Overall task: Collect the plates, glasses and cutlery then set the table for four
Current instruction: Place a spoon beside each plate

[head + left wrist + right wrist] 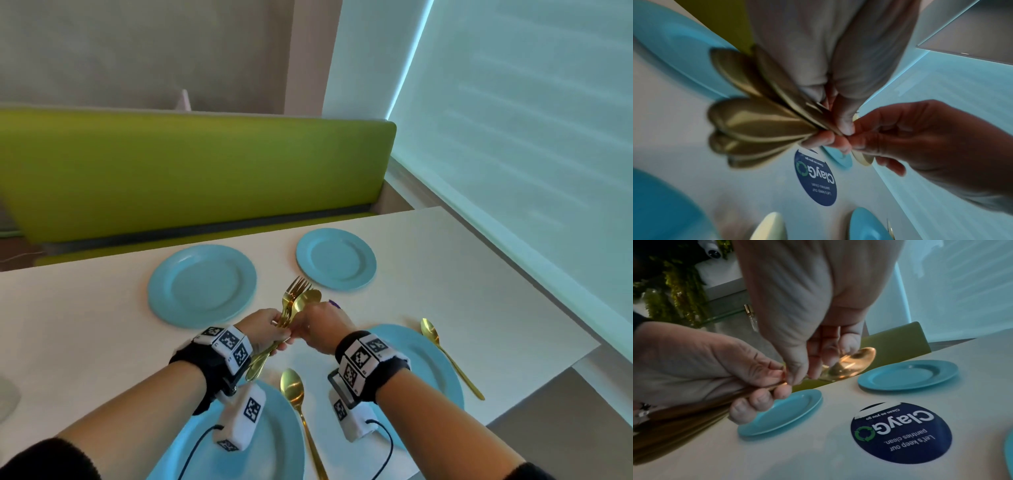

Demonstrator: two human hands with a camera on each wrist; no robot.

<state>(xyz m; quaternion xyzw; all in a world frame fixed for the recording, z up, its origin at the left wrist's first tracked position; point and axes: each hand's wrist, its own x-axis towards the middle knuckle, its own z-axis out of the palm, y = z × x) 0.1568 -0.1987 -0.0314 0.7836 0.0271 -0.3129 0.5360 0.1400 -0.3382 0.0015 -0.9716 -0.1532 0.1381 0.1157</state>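
My left hand (274,329) grips a bundle of gold forks and spoons (296,299) upright over the middle of the white table (445,274). My right hand (306,325) pinches one spoon (851,365) in that bundle at its neck. In the left wrist view the handle ends (756,120) fan out below my fist. Several blue plates lie around: far left (202,286), far right (335,259), near left (274,445), near right (428,363). One gold spoon (298,404) lies right of the near left plate, and another (448,356) lies right of the near right plate.
A green bench back (191,171) runs along the table's far side. A pale window blind (513,137) stands close on the right, past the table edge. A round dark blue sticker (900,433) is on the tabletop between the plates.
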